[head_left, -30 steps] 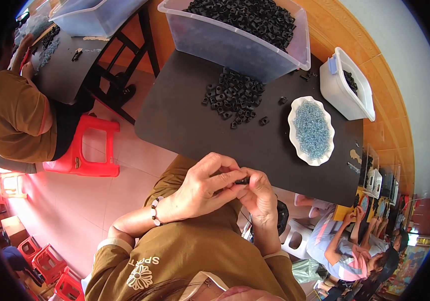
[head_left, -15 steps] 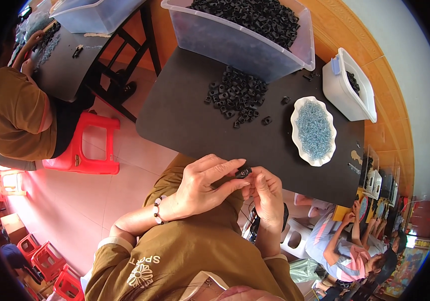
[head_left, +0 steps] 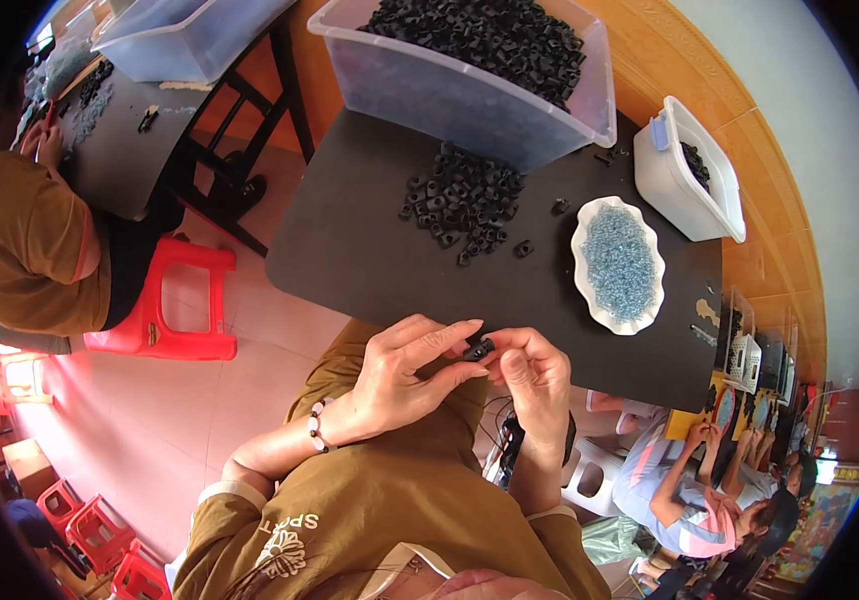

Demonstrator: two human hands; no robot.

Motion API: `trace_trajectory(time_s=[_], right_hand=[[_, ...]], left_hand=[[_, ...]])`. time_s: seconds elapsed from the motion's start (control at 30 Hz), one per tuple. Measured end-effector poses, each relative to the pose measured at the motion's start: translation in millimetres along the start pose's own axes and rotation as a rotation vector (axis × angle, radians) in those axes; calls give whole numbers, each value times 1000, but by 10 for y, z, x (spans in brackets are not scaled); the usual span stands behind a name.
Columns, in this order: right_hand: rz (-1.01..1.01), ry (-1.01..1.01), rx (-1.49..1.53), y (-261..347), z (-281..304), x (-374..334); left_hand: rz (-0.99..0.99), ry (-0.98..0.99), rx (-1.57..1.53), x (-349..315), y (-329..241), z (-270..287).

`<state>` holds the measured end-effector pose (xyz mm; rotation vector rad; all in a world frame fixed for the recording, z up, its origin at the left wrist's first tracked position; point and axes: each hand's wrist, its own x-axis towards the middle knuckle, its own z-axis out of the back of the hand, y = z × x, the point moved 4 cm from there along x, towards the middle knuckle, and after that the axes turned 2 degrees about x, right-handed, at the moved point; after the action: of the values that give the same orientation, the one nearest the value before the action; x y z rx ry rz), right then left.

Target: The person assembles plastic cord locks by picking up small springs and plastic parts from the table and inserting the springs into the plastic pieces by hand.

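My left hand pinches a small black plastic piece between thumb and forefinger, just in front of the table edge. The piece has a small round hole and looks like a cord lock. From the other side, the fingertips of my right hand close on its right end, partly hidden behind the thumb. On the table beyond lies a loose heap of small black plastic pieces. To the right stands a white wavy-rimmed dish full of tiny bluish, shiny pieces, too small to make out singly.
A large clear bin of black pieces stands at the table's back, with a smaller white bin to its right. A person works on a red stool at the left table. Several people sit at the lower right.
The view has shifted slightly. Both hands stay together on the black piece, which has turned a little. The person at the left has drawn their hands closer together.
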<state>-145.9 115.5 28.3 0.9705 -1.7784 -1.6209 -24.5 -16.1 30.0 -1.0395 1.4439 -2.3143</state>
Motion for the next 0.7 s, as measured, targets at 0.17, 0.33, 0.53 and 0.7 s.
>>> trace_trajectory(time_s=[0.17,0.33,0.53,0.7], right_hand=[[-12,-20,-134,-16,13,52],[69,-57,-246,151,129,175],[494,-511,-621,1099,1126,849],[539,-806,-653,1539,1892,1324]], left_hand=[[87,15,-39,2,22,-55],[44,43,-45,26,58,-67],[116,36,-30,17,80,-50],[100,18,-33,42,83,-75]])
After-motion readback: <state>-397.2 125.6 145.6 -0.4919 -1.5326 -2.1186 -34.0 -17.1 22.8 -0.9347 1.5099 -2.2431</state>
